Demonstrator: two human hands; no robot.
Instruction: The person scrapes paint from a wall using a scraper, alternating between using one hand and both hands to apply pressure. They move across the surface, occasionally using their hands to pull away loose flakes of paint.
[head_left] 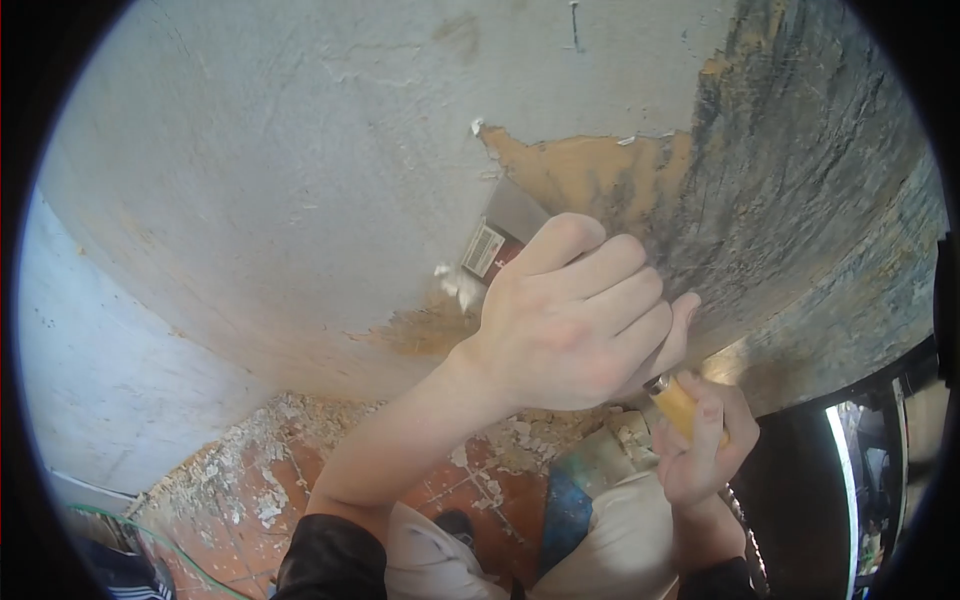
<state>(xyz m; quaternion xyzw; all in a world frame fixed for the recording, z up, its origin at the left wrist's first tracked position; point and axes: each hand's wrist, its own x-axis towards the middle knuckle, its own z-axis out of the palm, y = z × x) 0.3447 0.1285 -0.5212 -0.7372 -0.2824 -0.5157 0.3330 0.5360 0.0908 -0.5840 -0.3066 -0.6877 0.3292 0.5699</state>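
A scraper with a wide metal blade (515,213) and a yellow handle (677,407) lies against the wall, its blade edge at peeling grey-white paint. My right hand (708,445) is closed around the handle. Over the middle of the scraper, my left hand (575,325) is closed with its fingers curled, hiding much of the blade. A label with a barcode shows on the blade beside the left hand. Above the blade, a bared tan patch (590,170) meets the remaining paint, and a curled white paint flake (459,287) hangs to its left.
Dark, rough bare wall (800,170) spreads to the right. Paint chips and debris (265,495) litter the reddish tiled floor (440,470) below. A green cord (165,545) runs along the floor at lower left. My legs (625,540) are close beneath my hands.
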